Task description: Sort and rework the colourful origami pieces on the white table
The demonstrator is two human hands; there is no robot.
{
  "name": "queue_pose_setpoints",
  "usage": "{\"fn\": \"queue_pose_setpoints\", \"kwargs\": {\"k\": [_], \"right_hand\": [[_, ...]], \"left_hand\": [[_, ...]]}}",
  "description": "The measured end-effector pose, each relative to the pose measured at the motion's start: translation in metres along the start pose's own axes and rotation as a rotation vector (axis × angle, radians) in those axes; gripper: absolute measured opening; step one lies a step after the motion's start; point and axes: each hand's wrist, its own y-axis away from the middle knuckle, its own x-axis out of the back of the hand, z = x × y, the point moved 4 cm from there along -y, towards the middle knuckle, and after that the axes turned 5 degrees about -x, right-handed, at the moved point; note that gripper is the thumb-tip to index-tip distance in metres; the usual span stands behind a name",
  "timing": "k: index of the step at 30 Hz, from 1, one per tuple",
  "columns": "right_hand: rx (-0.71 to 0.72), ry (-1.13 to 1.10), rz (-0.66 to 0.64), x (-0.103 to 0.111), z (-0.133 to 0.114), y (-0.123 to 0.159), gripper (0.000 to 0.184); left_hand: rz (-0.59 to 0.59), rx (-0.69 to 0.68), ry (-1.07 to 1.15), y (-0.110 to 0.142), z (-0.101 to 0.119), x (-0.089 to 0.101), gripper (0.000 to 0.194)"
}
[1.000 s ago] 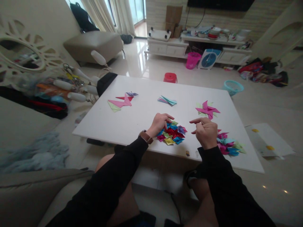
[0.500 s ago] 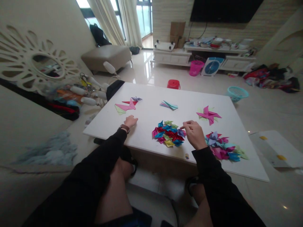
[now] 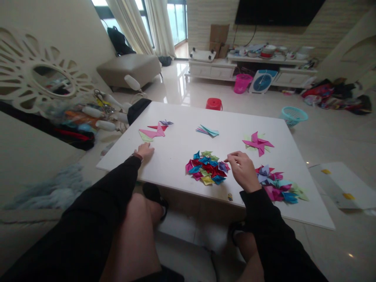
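My left hand (image 3: 145,151) rests at the left of the white table (image 3: 170,168), fingers stretched towards the light green folded paper (image 3: 146,136). A pink folded paper (image 3: 154,132), a red one (image 3: 155,127) and a purple paper star (image 3: 166,123) lie just beyond. My right hand (image 3: 241,166) hovers at the right side of a cluster of shiny folded paper pieces (image 3: 208,169) in red, blue, yellow and green. Its index finger points at the purple piece (image 3: 223,167); its other fingers are bent, and I see nothing held. Whether it touches the piece is unclear.
Teal and purple folded strips (image 3: 208,130) lie mid-table. A magenta paper star (image 3: 258,143) sits far right, with a second pile of folded papers (image 3: 274,183) beside my right forearm. Beyond the table stand a red stool (image 3: 214,103) and a turquoise basket (image 3: 294,116).
My left hand has left the shiny cluster and moved left across the table to the green paper. My right hand has come slightly left, closer to the cluster. The camera view has tilted up.
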Motion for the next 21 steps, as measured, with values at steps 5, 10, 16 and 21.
{"fn": "queue_pose_setpoints", "kwargs": {"k": [5, 10, 16, 21], "right_hand": [[0.002, 0.003, -0.011, 0.001, -0.001, 0.002, 0.043], [0.016, 0.014, -0.019, 0.0, 0.0, 0.003, 0.043], [0.041, 0.028, -0.018, 0.001, 0.001, 0.004, 0.041], [0.046, 0.031, -0.022, 0.001, 0.0, 0.003, 0.04]], "left_hand": [[-0.031, 0.037, -0.039, 0.003, -0.006, -0.003, 0.037], [-0.032, 0.026, -0.046, 0.01, -0.004, -0.003, 0.039], [-0.026, 0.035, -0.026, 0.015, 0.001, -0.005, 0.043], [0.008, 0.042, 0.022, 0.022, 0.008, 0.001, 0.042]]}}
